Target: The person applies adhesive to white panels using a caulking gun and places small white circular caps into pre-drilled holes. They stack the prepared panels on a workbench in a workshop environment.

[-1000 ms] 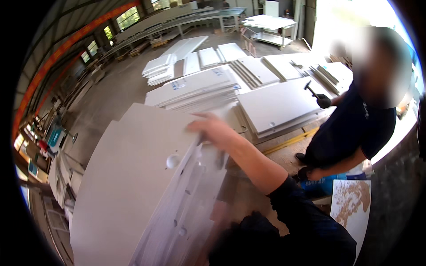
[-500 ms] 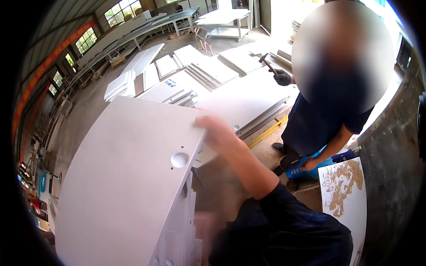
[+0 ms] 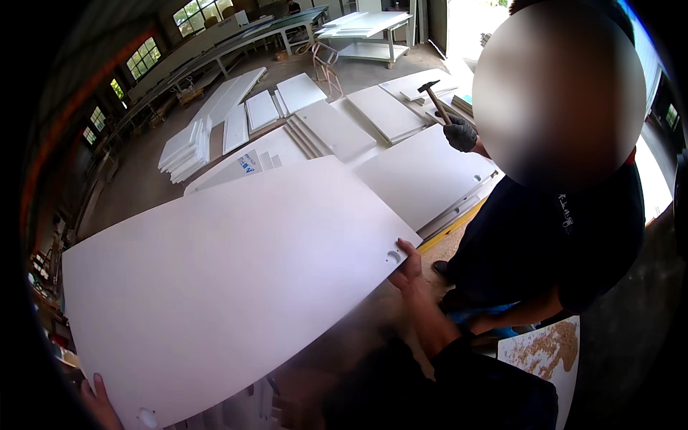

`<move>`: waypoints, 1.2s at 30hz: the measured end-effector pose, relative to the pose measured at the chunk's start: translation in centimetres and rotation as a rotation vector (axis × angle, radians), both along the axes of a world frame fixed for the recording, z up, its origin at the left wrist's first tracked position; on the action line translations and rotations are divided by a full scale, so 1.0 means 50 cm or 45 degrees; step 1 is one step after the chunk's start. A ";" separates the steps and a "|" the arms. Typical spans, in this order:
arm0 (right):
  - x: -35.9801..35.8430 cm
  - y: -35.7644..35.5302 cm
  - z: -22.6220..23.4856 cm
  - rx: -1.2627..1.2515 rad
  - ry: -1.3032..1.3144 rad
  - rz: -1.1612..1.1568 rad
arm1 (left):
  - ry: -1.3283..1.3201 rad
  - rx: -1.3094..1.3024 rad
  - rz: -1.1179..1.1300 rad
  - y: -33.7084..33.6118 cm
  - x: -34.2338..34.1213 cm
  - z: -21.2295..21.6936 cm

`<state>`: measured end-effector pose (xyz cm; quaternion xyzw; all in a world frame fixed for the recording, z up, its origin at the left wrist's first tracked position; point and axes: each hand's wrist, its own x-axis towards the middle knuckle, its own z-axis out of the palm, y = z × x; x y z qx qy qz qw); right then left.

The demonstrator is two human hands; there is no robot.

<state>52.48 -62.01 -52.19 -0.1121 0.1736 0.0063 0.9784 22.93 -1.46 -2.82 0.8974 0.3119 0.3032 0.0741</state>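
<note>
Both hands carry the large flat white laminate board: right hand grips its right corner, left hand, seemingly closed, holds the near-left edge; lowering it needs level support

Bare concrete floor underfoot, with white panels laid flat on it at the far middle, a stack of white boards at the far left, another large white panel lying right of centre
</note>
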 end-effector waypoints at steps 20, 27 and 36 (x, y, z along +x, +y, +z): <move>0.225 -0.311 -0.033 -0.276 0.224 -0.488 | 0.272 -0.326 -0.259 -0.508 0.557 -0.420; 0.215 -0.337 -0.028 -0.812 0.385 -0.637 | 0.222 -0.794 -0.483 -0.657 0.604 -0.581; 0.201 -0.400 -0.089 -1.451 0.502 -0.405 | 0.293 -1.056 -0.659 -0.720 0.687 -0.768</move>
